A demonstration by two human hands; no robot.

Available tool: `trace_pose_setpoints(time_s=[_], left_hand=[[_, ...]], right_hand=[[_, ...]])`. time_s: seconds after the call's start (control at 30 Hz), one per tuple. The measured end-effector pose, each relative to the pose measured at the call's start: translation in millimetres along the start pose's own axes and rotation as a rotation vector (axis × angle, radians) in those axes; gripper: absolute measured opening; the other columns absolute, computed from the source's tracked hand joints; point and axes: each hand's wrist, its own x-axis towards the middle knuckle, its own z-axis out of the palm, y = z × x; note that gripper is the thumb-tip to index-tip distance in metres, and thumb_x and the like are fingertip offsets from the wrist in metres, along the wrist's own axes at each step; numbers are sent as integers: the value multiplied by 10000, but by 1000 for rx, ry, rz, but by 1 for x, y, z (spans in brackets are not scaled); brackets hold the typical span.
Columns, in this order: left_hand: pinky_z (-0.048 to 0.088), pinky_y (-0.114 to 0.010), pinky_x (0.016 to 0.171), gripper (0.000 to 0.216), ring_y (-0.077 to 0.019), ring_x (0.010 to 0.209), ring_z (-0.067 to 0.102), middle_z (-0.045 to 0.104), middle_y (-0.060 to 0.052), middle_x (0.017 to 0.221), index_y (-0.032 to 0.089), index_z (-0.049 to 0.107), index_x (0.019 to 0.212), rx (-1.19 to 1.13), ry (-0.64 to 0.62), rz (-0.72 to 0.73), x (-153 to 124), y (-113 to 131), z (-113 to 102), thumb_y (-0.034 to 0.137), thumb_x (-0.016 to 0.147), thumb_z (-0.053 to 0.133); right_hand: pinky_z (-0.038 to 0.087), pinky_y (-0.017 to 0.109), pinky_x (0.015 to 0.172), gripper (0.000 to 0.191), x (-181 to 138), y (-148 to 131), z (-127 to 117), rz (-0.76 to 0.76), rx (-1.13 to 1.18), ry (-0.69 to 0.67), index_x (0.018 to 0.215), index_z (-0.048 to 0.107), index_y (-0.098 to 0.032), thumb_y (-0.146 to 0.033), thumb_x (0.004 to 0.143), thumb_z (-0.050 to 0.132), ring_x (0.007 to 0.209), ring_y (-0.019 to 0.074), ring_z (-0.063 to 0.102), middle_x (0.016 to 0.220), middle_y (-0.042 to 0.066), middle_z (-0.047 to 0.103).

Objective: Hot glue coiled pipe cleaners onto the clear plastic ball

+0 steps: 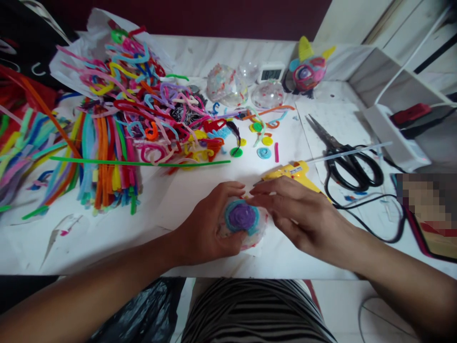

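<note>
My left hand (210,228) is wrapped round the left side of a clear plastic ball (262,233) with reddish specks, low over the front of the table. A coiled disc of purple pipe cleaner (243,216), ringed in light blue, sits on the side of the ball facing me. My right hand (303,209) reaches over from the right, its fingers bent and drawn together at the ball's far edge. Whatever its fingertips pinch, if anything, is hidden. Just beyond that hand lies a yellow glue gun (302,174), partly covered by it.
Pipe cleaners (107,162) lie bundled and heaped at the left. Black scissors (352,166) and a looping cable (367,233) are at the right. Farther back stand clear domes (224,85), a digital clock (271,74) and a decorated ball figure (309,71). Small coiled discs (264,152) lie mid-table.
</note>
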Motion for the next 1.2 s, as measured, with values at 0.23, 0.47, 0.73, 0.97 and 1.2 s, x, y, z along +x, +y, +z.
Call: trace_pose_setpoints(time_s=[0.23,0.47,0.73,0.97,1.2], left_hand=[[443,-446,1042,604,-261,1208,528,527,-75,1271,261,407,1239,-11,28,-10,0,2,1,254,702,684],[506,-457,954,650,-269,1101,583,551,-90,1218,235,397,1234,-89,40,-117,-2,2,4,249,646,672],[502,-440,973,687,-270,1153,563,530,-93,1261,222,380,1275,-118,7,-114,-3,1,3,239,654,672],[474,-455,999,721,-280,1142,546,510,-71,1262,277,330,1308,7,11,-30,-5,-5,2,238,670,664],[475,-443,991,696,-259,1126,563,516,-62,1261,266,345,1317,35,38,-34,-4,-6,4,208,675,605]], right_hand=[[476,452,921,378,5,-2,9,-84,-203,-59,1266,555,-178,-61,922,453,1129,257,544,1273,119,623],[479,481,877,419,3,2,14,-114,-251,-95,1319,493,-181,-51,923,449,1131,278,542,1255,143,626],[497,467,850,466,5,0,19,-133,-239,-52,1330,466,-153,-17,885,495,1092,274,551,1204,157,639],[480,379,991,438,-16,1,2,68,-314,61,1358,438,-159,-100,925,459,1162,203,558,1246,114,629],[530,473,814,410,-59,39,0,535,-614,168,1184,572,-123,-435,928,497,968,311,620,1085,165,646]])
